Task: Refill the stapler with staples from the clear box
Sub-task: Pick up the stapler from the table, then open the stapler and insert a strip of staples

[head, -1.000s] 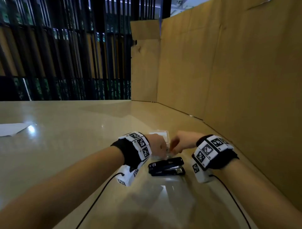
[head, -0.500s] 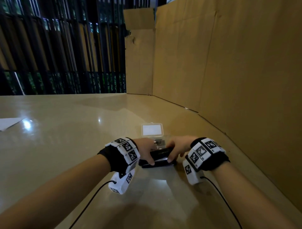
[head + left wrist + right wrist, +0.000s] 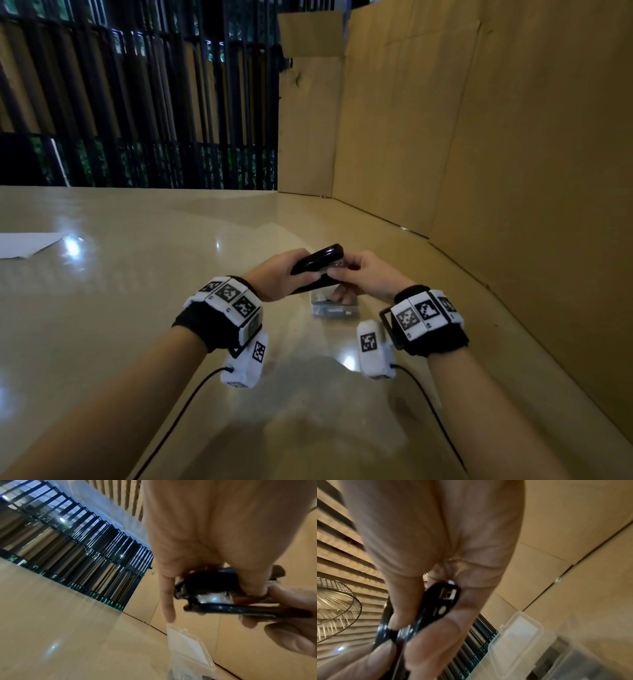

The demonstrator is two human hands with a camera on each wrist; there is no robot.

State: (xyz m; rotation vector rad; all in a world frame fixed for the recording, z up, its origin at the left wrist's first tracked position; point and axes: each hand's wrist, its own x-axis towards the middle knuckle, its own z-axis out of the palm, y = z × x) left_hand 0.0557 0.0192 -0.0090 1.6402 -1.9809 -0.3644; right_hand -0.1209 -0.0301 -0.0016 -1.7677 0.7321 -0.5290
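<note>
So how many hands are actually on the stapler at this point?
2. The left hand grips the stapler from the left end, and the right hand pinches its other end, above the open clear box on the table.

Glossy beige tabletop (image 3: pixel 137 308) — carries a small clear plastic box w/ hinged lid open (image 3: pixel 334 308), directly below the fingers (image 3: pixel 342 272); flat white paper sheet (image 3: pixel 24 244) lies well apart, far left of them.

you're gripping a glossy black plastic stapler (image 3: pixel 317 265) with bright metal showing inside; the clear box (image 3: pixel 334 308) is looking like smooth transparent plastic, the table (image 3: pixel 137 274) glossy, the cardboard wall (image 3: pixel 496 137) matt.
</note>
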